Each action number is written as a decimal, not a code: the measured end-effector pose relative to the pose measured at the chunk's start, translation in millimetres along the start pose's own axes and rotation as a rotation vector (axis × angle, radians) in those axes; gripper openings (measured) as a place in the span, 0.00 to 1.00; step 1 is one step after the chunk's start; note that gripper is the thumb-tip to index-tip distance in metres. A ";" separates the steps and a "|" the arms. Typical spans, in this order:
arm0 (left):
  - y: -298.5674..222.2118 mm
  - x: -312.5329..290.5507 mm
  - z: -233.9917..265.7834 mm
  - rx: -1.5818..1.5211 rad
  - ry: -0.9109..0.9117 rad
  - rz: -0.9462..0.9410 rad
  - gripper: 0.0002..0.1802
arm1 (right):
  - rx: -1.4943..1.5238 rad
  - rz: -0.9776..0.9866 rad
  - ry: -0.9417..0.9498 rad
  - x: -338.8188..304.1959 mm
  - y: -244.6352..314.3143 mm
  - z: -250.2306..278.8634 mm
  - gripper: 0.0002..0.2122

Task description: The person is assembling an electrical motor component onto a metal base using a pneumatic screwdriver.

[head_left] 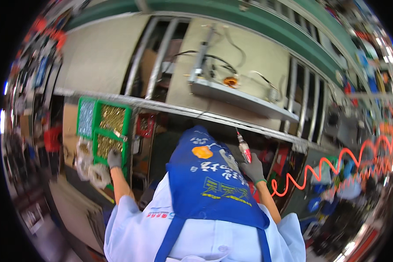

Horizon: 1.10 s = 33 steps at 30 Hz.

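Head view, left of the frame: clear plastic bags (99, 175) lie against a green tray (127, 118) divided into compartments. Its left compartment holds silvery fasteners (86, 117); the two on the right hold brass-coloured fasteners (112, 117). The gloved left hand (115, 159) is at the lower brass-coloured heap, fingers pointing up the frame; whether they grip a piece, I cannot tell. In the upper middle, a long grey metal part (244, 101) rests on the bench, with a copper-coloured coil (230, 81) just behind its edge. Right of centre, the gloved right hand (252, 169) is closed around a red-and-white power driver (244, 149), its tip pointing up toward the bench edge. Farther right, an orange coiled hose (308, 172) stretches toward the frame's rim.
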<state>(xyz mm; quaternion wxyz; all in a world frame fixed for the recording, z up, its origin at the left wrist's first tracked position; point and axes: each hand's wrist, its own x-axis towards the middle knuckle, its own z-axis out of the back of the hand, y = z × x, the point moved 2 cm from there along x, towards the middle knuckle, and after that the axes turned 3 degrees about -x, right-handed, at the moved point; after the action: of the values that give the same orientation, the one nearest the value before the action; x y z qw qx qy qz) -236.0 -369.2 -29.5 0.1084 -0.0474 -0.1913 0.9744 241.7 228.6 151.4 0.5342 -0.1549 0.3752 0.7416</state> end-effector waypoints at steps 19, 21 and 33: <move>-713.5 -162.0 -121.1 -1.652 1.629 0.391 0.17 | 0.492 0.109 -0.230 -74.9 -45.6 68.2 0.23; -723.7 -175.0 -119.1 -1.628 1.619 0.439 0.18 | 0.529 0.092 -0.230 -82.5 -49.2 73.5 0.23; -736.4 -212.1 -128.2 -1.428 1.599 0.186 0.15 | 0.696 0.047 -0.146 -89.8 -95.8 68.3 0.24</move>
<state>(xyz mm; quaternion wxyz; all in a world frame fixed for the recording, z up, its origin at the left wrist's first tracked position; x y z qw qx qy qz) 129.5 293.8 145.2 0.0749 -0.7375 -0.5853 0.3285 374.6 231.3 216.3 0.5631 0.0982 0.5697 0.5906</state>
